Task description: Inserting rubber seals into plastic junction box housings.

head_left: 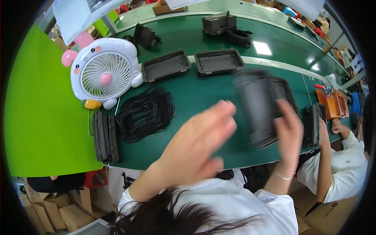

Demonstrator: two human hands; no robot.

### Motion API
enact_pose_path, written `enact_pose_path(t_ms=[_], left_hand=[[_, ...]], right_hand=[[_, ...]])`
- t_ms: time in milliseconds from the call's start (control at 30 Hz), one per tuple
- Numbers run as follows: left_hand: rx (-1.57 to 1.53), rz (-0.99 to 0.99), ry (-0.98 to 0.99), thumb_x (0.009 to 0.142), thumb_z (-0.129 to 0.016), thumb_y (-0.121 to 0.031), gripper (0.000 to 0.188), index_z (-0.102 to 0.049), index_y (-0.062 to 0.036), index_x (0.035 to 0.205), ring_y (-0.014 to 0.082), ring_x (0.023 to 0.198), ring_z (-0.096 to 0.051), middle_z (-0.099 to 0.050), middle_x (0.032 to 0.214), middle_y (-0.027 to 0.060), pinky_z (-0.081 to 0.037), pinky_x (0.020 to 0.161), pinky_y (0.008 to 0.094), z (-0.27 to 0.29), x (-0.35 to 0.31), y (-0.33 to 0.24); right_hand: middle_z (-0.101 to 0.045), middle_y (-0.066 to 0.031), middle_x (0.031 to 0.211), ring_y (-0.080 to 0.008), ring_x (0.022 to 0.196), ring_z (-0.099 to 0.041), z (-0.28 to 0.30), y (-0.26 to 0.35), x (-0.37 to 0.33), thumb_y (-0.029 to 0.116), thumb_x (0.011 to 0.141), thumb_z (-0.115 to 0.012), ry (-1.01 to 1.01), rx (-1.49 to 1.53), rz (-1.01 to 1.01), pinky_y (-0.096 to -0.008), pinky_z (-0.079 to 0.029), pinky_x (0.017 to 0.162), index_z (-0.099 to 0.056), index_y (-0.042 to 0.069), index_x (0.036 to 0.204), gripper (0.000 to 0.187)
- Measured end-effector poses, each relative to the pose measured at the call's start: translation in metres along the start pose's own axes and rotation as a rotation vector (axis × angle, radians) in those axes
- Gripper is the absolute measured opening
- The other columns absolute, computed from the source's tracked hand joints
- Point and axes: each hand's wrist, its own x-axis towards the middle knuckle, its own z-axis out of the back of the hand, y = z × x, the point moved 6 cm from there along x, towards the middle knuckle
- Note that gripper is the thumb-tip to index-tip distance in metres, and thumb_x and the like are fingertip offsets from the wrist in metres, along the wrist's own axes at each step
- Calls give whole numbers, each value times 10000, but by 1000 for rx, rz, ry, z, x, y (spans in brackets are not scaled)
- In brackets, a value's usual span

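My right hand (289, 131) grips a dark grey rectangular plastic box shell (256, 109) by its right side. The shell is tilted up above the table and smeared by motion. To its left my left hand (203, 137) hangs over the table, fingers stretched out and thumb apart, with nothing in it. Partly hidden behind the held shell lies another dark shell (285, 88). Two open box shells, one left (166, 65) and one right (219, 62), rest side by side farther back. A bundle of thin black cables (147, 111) lies left of my left hand.
A white animal-shaped fan (103, 74) stands at the left, with several stacked dark shells (105, 137) in front of it. At the back are a closed dark box (219, 24) and a coiled black cable (239, 38). On the right a co-worker's hand (323, 133) holds another shell (312, 125).
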Motion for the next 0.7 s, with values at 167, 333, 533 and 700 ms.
enact_pose_path(t_ms=[167,333,533,700], left_hand=[[-43,-21,-650,816,-584,-244,247,-523,-98,1006,209,846,-511,-520,971,83,-420,833,506,54,2,-88],[43,194,-824,803,-609,-226,144,-601,-142,919,137,824,-537,-559,936,-18,-414,778,446,77,-11,-66],[9,273,-327,668,-592,11,237,-578,16,904,301,776,-581,-590,963,135,-479,660,357,44,-83,67],[-69,574,-245,719,-576,31,161,-590,17,879,283,757,-590,-609,912,129,-478,661,349,24,-147,75]], right_hand=[[-528,-140,1199,-194,1107,-483,142,-126,43,-4,805,-469,-107,-133,-273,-271,-328,964,-481,-63,1211,410],[-538,-134,1178,-215,1115,-488,111,-60,96,72,859,-449,-65,-789,-29,-315,-330,980,-509,-8,1195,351],[-580,-165,966,-307,927,-558,-196,126,199,162,816,-510,412,-215,538,-345,-445,836,-591,-17,1032,292],[-413,-233,1246,-412,1171,-385,-383,97,288,324,827,-503,354,-494,456,-450,-380,958,-521,98,1197,434]])
